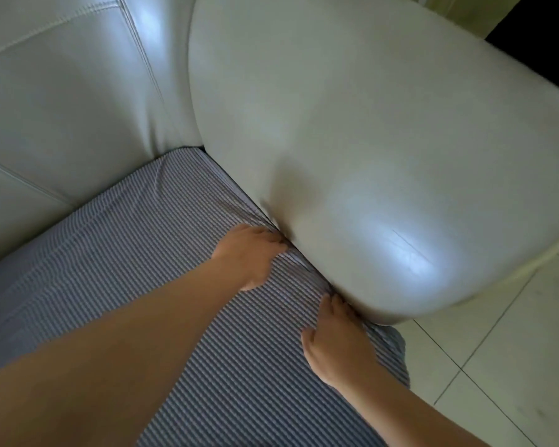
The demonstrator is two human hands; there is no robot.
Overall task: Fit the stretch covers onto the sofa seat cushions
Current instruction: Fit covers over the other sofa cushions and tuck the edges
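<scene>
A grey-and-white striped stretch cover (pixel 117 253) lies over the sofa seat cushion, filling the lower left of the view. My left hand (pixel 249 253) rests on the cover with its fingertips pushed down into the gap beside the cream leather armrest (pixel 384 150). Nearer the cushion's front corner, my right hand (pixel 336 346) presses the cover's edge into the same gap, fingers pointing at the armrest. The fingertips of both hands are hidden in the crease. The fabric bunches slightly along the gap.
The cream leather backrest (pixel 62 101) rises behind the cushion at the upper left. Pale tiled floor (pixel 504 350) lies to the right of the sofa's front corner. A dark opening (pixel 542 30) shows at the top right.
</scene>
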